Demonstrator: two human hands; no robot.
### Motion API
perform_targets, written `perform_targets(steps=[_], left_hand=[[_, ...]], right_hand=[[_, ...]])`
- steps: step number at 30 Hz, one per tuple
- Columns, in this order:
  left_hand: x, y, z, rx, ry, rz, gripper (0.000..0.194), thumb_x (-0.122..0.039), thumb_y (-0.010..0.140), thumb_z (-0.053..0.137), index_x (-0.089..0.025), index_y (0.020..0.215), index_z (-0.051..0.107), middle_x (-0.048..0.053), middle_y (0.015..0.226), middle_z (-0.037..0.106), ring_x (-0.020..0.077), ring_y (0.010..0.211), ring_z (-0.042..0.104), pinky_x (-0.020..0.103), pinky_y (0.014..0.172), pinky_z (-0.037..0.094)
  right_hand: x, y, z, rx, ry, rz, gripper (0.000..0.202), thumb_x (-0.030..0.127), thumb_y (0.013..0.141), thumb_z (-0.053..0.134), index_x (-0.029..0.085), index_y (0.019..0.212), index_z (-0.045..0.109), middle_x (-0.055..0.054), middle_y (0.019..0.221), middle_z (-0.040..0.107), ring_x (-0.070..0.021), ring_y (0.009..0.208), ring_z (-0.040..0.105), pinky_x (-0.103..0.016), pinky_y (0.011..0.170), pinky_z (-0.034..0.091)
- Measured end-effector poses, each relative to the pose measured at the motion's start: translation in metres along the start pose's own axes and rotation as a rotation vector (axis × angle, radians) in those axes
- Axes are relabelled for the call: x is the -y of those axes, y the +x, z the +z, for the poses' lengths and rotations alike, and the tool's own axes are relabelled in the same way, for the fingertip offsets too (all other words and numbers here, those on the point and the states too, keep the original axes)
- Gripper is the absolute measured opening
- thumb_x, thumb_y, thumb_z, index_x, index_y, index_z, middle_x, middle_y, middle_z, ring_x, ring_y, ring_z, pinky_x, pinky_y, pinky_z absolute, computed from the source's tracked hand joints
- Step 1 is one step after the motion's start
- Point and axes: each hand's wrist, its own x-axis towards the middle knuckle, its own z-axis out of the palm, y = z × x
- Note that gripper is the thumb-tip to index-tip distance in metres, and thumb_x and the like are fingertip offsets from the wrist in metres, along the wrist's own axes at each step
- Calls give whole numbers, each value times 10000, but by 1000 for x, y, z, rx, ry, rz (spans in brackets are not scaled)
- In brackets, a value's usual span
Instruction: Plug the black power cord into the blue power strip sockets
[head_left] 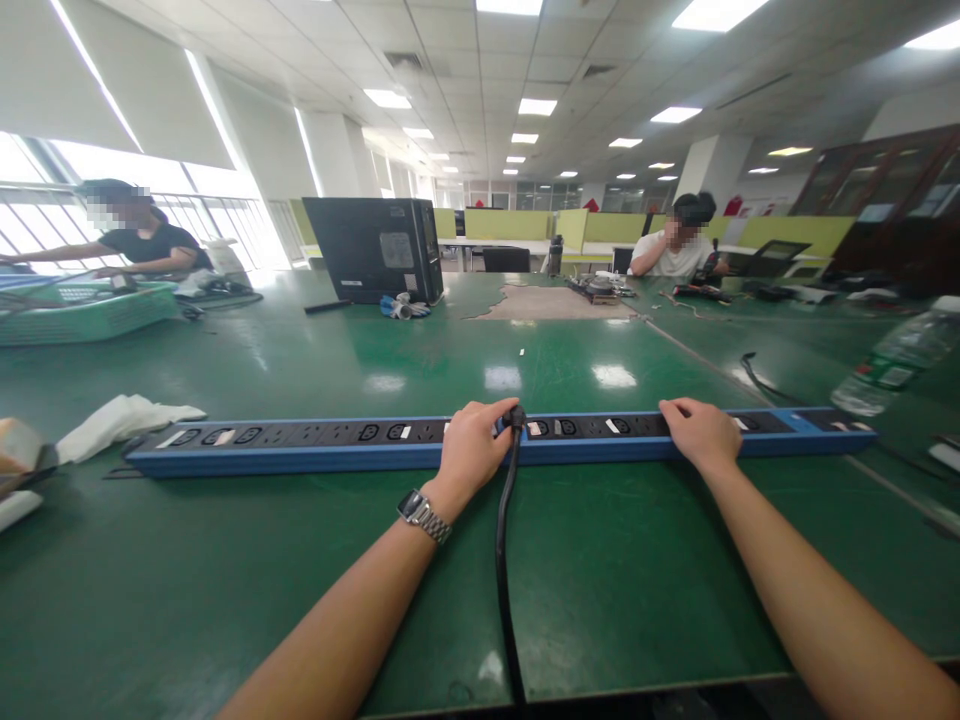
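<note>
A long blue power strip (300, 460) with a black socket face lies across the green table in front of me. Near its middle, my left hand (471, 445), with a metal watch (424, 514) on the wrist, is closed on a black plug (515, 417). The plug sits against the strip's sockets; how deep it is in cannot be seen. Its thick black cable (505, 560) runs down over the table's near edge. Further right, my right hand (703, 435) grips the power strip across its width, its fingers partly hidden behind the wrist side.
White cloth or paper (124, 425) lies by the strip's left end, a water bottle (896, 360) by its right. Farther back stand a black computer case (367, 250) and a green basket (97, 315). Two people sit across the table, one left, one right.
</note>
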Motion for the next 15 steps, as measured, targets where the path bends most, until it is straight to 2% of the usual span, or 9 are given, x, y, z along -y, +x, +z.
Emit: perform_targets(steps=[7,10,13,15], left_hand=[[0,1,1,27,59,13,361,-280,850,612,-268,1208,657,50,900,723,204,815,644,314,785,500],[1,0,1,30,60,32,363,-268,851,607,-264,1211,651,46,887,724,200,801,645,306,778,502],[0,0,1,32,5,15,355,-240,842,608,-255,1193,657,41,894,735,191,785,652,290,761,503],[-1,0,-1,44,-42,-10,356,-208,832,607,-253,1182,659,33,889,744,181,762,656,275,740,502]], right_hand=[[-4,0,2,-11,13,-31,494,544,839,417,228,987,766,-116,912,730,-281,825,631,-385,770,424],[-3,1,2,8,47,0,462,525,828,444,228,983,762,-115,922,728,-295,847,634,-402,789,436],[10,-6,-11,-55,257,13,403,455,805,498,191,976,750,-121,959,725,-297,906,641,-398,826,462],[22,-20,-29,-206,504,-78,396,412,829,489,152,1013,724,-133,1011,715,-283,959,643,-384,865,475]])
